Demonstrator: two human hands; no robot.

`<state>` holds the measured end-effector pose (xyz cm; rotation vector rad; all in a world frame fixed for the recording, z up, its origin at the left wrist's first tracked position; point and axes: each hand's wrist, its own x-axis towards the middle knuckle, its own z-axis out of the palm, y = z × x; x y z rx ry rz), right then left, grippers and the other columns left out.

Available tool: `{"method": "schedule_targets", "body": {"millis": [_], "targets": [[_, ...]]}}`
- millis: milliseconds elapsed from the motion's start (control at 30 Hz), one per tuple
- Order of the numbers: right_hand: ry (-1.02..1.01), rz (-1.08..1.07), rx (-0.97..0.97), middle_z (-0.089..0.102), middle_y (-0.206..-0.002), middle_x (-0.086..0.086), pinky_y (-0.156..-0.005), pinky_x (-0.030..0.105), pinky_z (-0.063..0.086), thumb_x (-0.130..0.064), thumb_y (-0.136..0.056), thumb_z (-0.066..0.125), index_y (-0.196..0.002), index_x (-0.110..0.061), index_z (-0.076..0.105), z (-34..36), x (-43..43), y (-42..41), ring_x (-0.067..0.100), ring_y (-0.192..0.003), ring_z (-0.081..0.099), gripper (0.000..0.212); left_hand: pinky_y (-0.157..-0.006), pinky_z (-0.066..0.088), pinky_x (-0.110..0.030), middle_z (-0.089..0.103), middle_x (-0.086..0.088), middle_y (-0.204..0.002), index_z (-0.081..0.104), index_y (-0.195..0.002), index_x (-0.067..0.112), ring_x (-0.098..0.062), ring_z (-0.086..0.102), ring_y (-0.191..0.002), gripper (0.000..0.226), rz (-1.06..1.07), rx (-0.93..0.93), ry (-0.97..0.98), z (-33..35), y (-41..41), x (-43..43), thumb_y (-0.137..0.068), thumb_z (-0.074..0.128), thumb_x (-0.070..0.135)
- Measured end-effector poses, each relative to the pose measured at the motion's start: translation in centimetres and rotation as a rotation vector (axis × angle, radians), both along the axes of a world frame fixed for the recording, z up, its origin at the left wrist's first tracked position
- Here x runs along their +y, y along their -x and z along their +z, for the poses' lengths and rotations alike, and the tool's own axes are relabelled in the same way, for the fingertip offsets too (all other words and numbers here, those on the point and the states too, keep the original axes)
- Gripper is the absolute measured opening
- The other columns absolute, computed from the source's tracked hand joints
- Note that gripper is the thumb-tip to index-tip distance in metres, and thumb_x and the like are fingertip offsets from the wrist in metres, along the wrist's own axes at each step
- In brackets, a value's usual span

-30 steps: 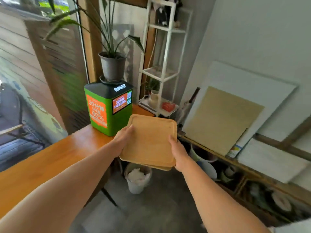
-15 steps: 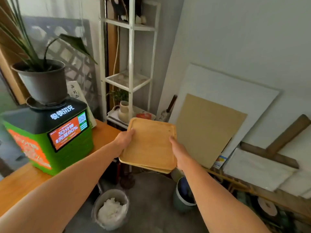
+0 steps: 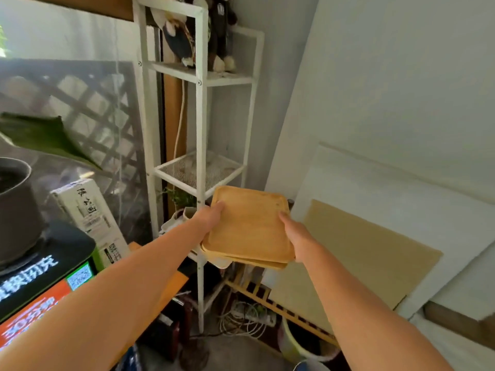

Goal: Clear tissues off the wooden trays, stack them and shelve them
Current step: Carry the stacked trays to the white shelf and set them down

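Note:
A stack of wooden trays (image 3: 247,226) hangs in the air in front of me, held level between both hands. My left hand (image 3: 210,218) grips its left edge, thumb on top. My right hand (image 3: 296,234) grips the right edge. No tissue lies on the top tray. Just beyond the stack stands a white metal shelf unit (image 3: 199,124); its mesh middle shelf (image 3: 199,170) is bare and sits slightly above and left of the trays. The lower shelf is mostly hidden behind the stack and my left hand.
Stuffed toys (image 3: 198,30) sit on the upper shelf. A green kiosk (image 3: 45,277) with a dark plant pot (image 3: 16,210) stands on the wooden counter (image 3: 174,282) at left, with a white box (image 3: 88,218) behind it. Boards (image 3: 361,250) lean on the right wall. Cables (image 3: 246,317) and a bucket (image 3: 302,346) are on the floor.
I have moved forward and turned right toward the white shelf unit, carrying the stacked trays closer to it. The waste bin with tissues has left the view.

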<state>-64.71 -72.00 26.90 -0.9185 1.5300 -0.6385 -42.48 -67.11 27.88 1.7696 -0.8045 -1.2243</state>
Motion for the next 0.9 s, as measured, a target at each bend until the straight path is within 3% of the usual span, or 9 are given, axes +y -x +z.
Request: {"method": "schedule_targets", "body": {"millis": [167,267,400,467,600,767,900], "targets": [[0.02,0.06,0.067,0.054,-0.14,0.013,-0.098,0.047,0.044,-0.068,-0.085,0.057,-0.147,-0.014,0.04,0.5,-10.0,-2.1,0.034,-0.12,0.055,0.083,-0.111,0.037,-0.045,0.044,-0.016,-0.148,0.028,-0.152,0.005,-0.035,0.045,-0.132,0.071,0.109,0.068,0.02,-0.5,-0.8,-7.8,-0.099,0.042,0.05],[0.042,0.16,0.06,0.062,-0.125,0.013,-0.092,0.045,0.048,-0.063,-0.086,0.06,-0.141,-0.012,0.049,0.9,-17.6,-3.5,0.032,-0.105,0.061,0.076,-0.106,0.044,-0.048,0.054,-0.017,-0.137,0.04,-0.146,0.004,-0.036,0.054,-0.122,0.061,0.202,0.129,0.047,-1.1,-1.6,-13.6,-0.099,0.047,0.042],[0.034,0.326,0.109,0.064,-0.094,0.005,-0.062,0.035,0.047,-0.06,-0.089,0.058,-0.132,-0.012,0.054,2.2,-27.4,-6.7,0.024,-0.081,0.062,0.065,-0.101,0.046,-0.046,0.059,-0.014,-0.119,0.05,-0.136,0.002,-0.035,0.057,-0.111,0.05,0.399,0.21,0.055,-1.3,-2.9,-20.5,-0.098,0.049,0.034],[-0.014,0.412,0.117,0.065,-0.087,0.003,-0.056,0.032,0.045,-0.062,-0.088,0.058,-0.12,-0.018,0.057,2.5,-31.4,-9.0,0.021,-0.076,0.063,0.054,-0.1,0.046,-0.043,0.058,-0.013,-0.119,0.05,-0.136,0.0,-0.034,0.057,-0.11,0.048,0.485,0.201,0.027,-1.6,-3.5,-23.1,-0.099,0.047,0.03],[-0.031,0.596,0.132,0.069,-0.095,0.004,-0.066,0.032,0.051,-0.063,-0.087,0.058,-0.124,-0.016,0.06,1.4,-38.4,-13.8,0.022,-0.084,0.066,0.06,-0.093,0.046,-0.042,0.06,-0.014,-0.109,0.054,-0.127,-0.002,-0.033,0.057,-0.1,0.046,0.67,0.214,0.007,-2.9,-4.9,-26.7,-0.096,0.046,0.031],[-0.006,0.821,0.201,0.068,-0.104,0.007,-0.088,0.039,0.052,-0.064,-0.086,0.059,-0.128,-0.013,0.059,-0.7,-43.4,-19.0,0.026,-0.096,0.065,0.066,-0.101,0.042,-0.041,0.056,-0.02,-0.13,0.045,-0.136,-0.003,-0.038,0.053,-0.119,0.049,0.862,0.206,-0.049,-3.7,-6.7,-29.2,-0.099,0.047,0.03],[0.025,0.904,0.234,0.067,-0.101,0.007,-0.078,0.035,0.051,-0.062,-0.086,0.06,-0.13,-0.01,0.058,-2.2,-45.4,-22.2,0.025,-0.09,0.064,0.068,-0.103,0.043,-0.044,0.056,-0.023,-0.128,0.049,-0.128,-0.007,-0.039,0.053,-0.117,0.04,0.901,0.142,-0.108,-4.3,-7.6,-29.9,-0.099,0.044,0.02]]}}
